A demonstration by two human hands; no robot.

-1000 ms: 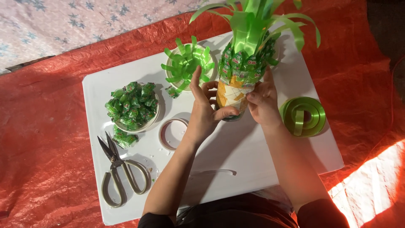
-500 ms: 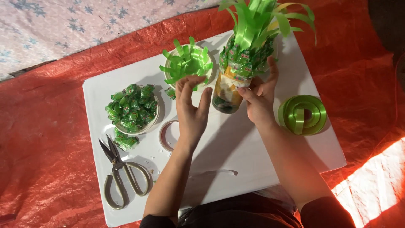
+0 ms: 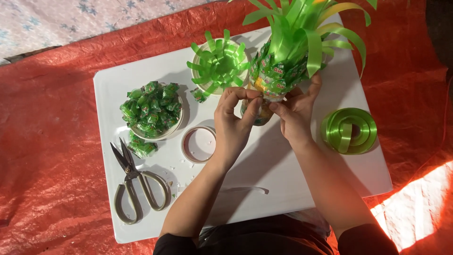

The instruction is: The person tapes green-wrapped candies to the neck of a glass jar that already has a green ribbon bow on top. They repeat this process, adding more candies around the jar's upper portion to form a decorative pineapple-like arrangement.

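Seen from above, a white table [image 3: 141,85] stands on a crinkled red tarp [image 3: 47,141]. Both hands meet at a bottle [image 3: 259,113] near the table's far edge, its upper part clad in glossy green wrapped candies [image 3: 278,78] and topped with curling green ribbon strips. The left hand [image 3: 233,125] pinches a candy against the bottle's side; the right hand [image 3: 295,118] grips the bottle, steadying it. Supplies sit within reach to the left: a bowl [image 3: 151,113] heaped with candies, a tape roll [image 3: 199,144], metal scissors [image 3: 134,182] lying flat. A cut ribbon rosette [image 3: 219,61] sits beside the bottle, a ribbon spool [image 3: 349,131] to the right.
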